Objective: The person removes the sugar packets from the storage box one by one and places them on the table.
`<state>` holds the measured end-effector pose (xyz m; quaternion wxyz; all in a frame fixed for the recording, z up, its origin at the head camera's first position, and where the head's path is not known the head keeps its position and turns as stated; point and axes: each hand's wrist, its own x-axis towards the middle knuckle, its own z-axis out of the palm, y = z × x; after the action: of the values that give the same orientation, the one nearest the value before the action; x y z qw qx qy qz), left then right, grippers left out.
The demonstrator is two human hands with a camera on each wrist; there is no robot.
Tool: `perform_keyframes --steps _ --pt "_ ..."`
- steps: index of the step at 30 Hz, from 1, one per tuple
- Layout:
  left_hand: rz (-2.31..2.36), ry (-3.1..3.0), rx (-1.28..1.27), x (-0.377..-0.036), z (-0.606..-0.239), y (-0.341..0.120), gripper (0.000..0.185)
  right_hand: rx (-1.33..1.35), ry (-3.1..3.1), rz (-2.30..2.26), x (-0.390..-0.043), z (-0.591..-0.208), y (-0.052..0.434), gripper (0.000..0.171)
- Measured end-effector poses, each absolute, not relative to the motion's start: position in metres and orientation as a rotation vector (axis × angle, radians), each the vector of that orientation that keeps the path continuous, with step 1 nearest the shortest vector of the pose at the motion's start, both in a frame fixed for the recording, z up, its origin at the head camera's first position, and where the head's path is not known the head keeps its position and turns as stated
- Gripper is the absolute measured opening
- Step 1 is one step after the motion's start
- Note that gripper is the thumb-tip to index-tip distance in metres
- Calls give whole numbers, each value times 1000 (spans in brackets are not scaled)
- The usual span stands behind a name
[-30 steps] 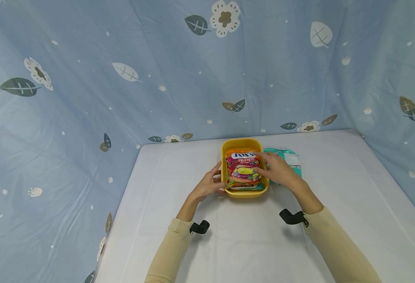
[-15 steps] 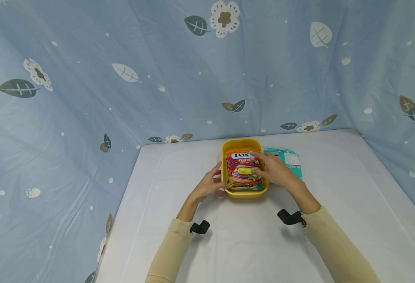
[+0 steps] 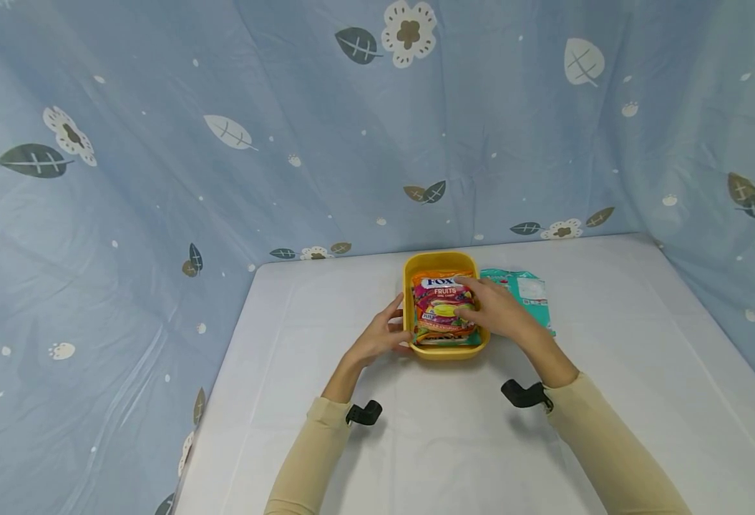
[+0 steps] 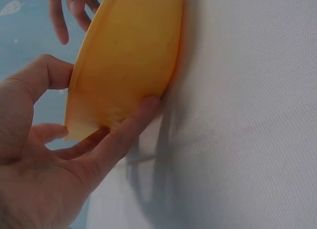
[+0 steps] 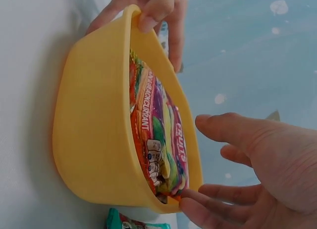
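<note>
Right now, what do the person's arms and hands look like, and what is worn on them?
Both arms wear long, pale cream sleeves that end at the wrists. The left hand and right hand are bare: no gloves, rings or watch show. A small black camera mount sits at each wrist, one on the left and one on the right.

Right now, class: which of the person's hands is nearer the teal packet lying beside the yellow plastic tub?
Right. The right hand reaches over the tub's side next to the teal packet; the left hand holds the opposite wall.
</note>
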<state>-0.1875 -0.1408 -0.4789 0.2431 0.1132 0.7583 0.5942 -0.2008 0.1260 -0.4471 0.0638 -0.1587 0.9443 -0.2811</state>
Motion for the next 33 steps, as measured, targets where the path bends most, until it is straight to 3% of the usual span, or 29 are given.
perform_keyframes --steps 33 --pt "1622 2104 287 -187 -480 -139 91 -268 2849 -795 -198 -446 106 68"
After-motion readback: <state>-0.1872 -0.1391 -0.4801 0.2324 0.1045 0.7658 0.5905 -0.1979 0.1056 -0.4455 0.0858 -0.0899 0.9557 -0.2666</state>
